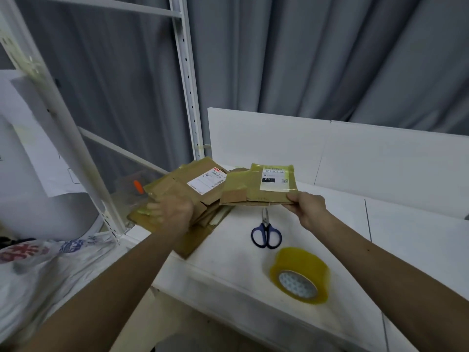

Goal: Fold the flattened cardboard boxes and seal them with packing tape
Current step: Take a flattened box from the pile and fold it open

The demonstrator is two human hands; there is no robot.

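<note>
A pile of flattened brown cardboard boxes [193, 184] lies at the left end of the white table [393, 240]. My left hand [172, 212] rests on top of the pile, blurred, so its fingers cannot be made out clearly. One flattened box [256, 189] with a white label and yellowish tape is lifted just above the table, and my right hand [308, 208] pinches it at its near right corner. A roll of yellow packing tape [300, 274] lies on the table in front of me. Blue-handled scissors [266, 231] lie between the roll and the held box.
A white metal shelf frame [186, 80] stands to the left of the table, with a clear bin [132, 189] low inside it. White boards [330, 146] line the table's back edge before grey curtains. A plastic bag [50, 252] sits at lower left.
</note>
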